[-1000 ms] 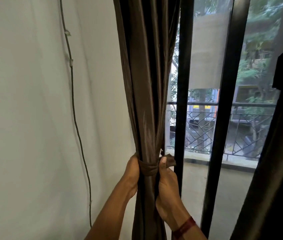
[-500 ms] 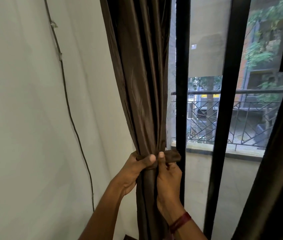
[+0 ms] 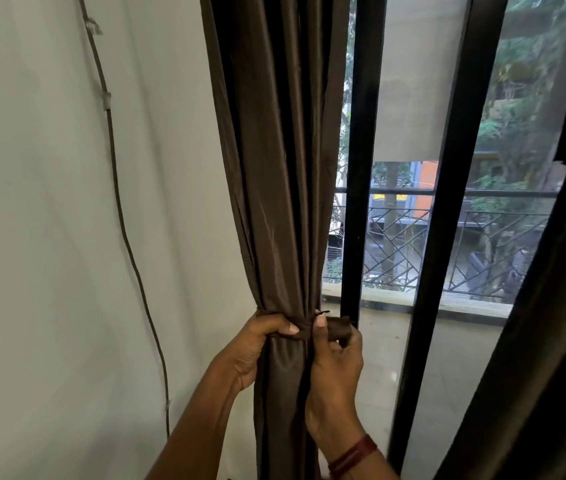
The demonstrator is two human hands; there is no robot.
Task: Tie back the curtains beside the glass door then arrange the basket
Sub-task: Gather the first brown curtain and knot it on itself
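**Tie-back band cinched round curtain, both hands on it**

The brown curtain (image 3: 274, 168) hangs down the centre of the frame from top edge to bottom, gathered into tight vertical folds. Its narrowest point is at lower centre, where a matching tie-back band (image 3: 304, 330) wraps round it. Below the band the cloth falls straight between the two forearms.

Person's left hand (image 3: 255, 348): lower centre, on the curtain's left side. Fingers are curled round behind the bunched cloth at band height. The thumb lies across the front with its tip on the band. It is grasping curtain and band together.

Person's right hand (image 3: 335, 365): just right of the curtain. The thumb is upright, its tip pressed on the band close to the left thumb. The fingers are curled round the band's loose end (image 3: 339, 332), a short stub sticking out to the right. Dark red bangles (image 3: 352, 455) sit on the wrist at the bottom of the frame.

The glass door (image 3: 409, 341) fills the right of centre, with black frame uprights running top to bottom. The nearer upright is right beside the curtain's edge; whether they touch, cannot tell. Through the pane: balcony railing (image 3: 395, 244) with diagonal bars, trees, buildings.

A second dark curtain (image 3: 551, 358) hangs along the right edge.

The white wall (image 3: 49, 237) takes the left half. A thin dark cable (image 3: 120, 216) runs down it from upper left, held by a small clip (image 3: 105, 100).
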